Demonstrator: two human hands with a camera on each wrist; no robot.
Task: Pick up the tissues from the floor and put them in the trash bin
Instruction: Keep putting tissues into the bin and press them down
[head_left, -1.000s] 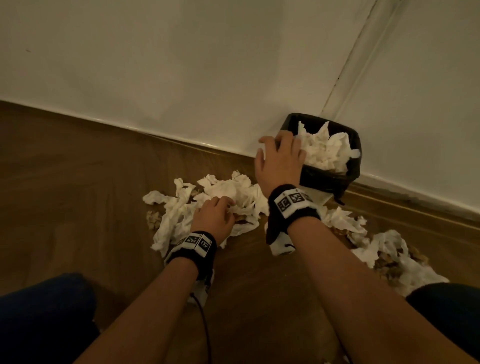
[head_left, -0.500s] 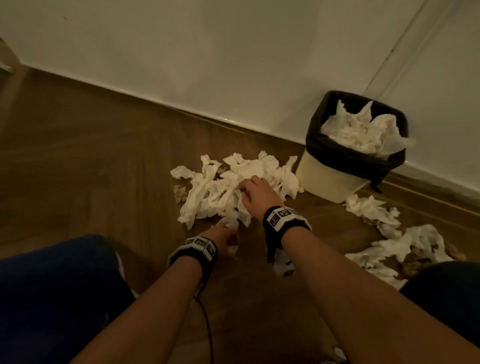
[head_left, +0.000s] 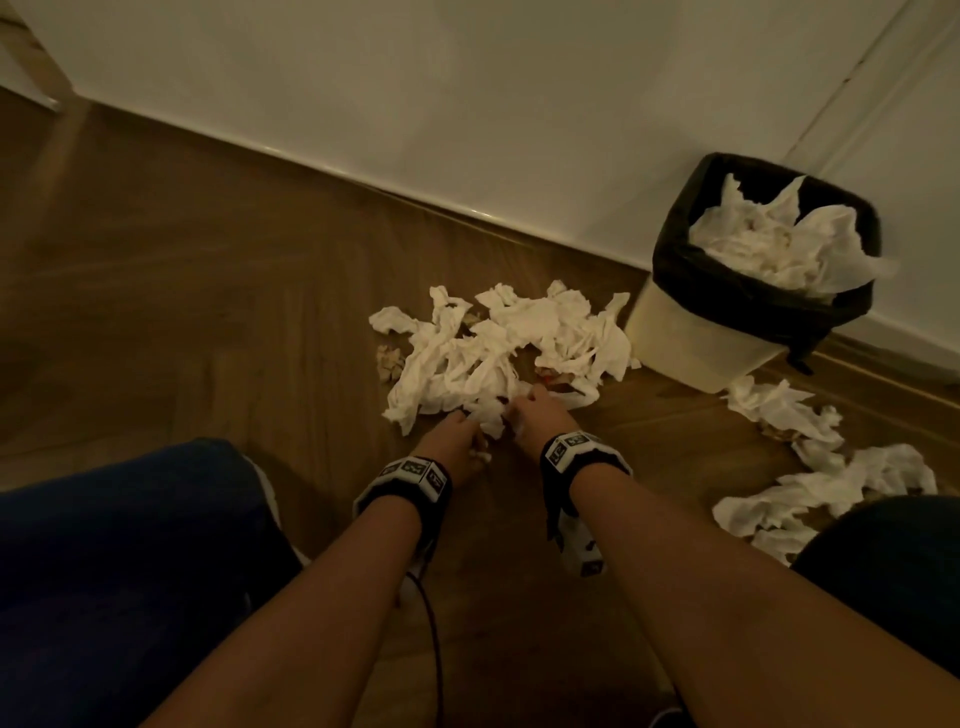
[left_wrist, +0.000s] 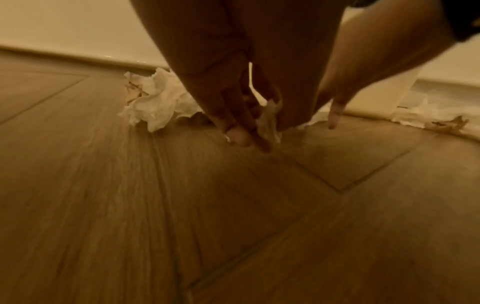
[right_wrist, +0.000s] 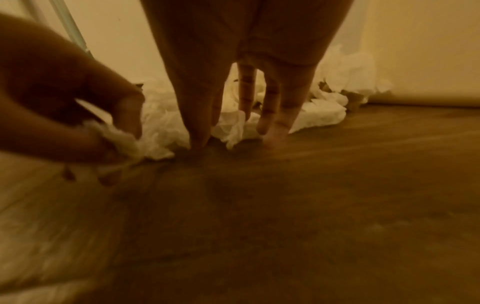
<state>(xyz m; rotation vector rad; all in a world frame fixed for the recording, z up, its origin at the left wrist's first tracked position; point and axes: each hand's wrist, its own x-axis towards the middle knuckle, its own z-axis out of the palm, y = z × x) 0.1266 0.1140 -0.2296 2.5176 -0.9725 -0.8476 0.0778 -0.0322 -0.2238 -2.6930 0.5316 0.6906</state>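
My knee in dark blue trousers (head_left: 119, 561) fills the view's 8 o'clock corner, over a brown wooden floor (head_left: 208, 312). Moving right, my left hand (head_left: 457, 441) sits at the near edge of a big pile of crumpled white tissues (head_left: 498, 353); its fingers (left_wrist: 233, 115) are curled around a small wad of tissue (left_wrist: 270, 123), pinching it just above the boards. Just beside it, my right hand (head_left: 540, 415) points downward, its fingers (right_wrist: 270, 115) straight and spread, tips touching the floor and the pile's near edge without gripping anything. At 2 o'clock from my hands stands the trash bin (head_left: 696, 338), cream with a black liner, against the white wall (head_left: 467, 104) and heaped with tissues. At 3 o'clock, more tissues (head_left: 810, 467) lie scattered on the floor beside my other knee (head_left: 883, 561).
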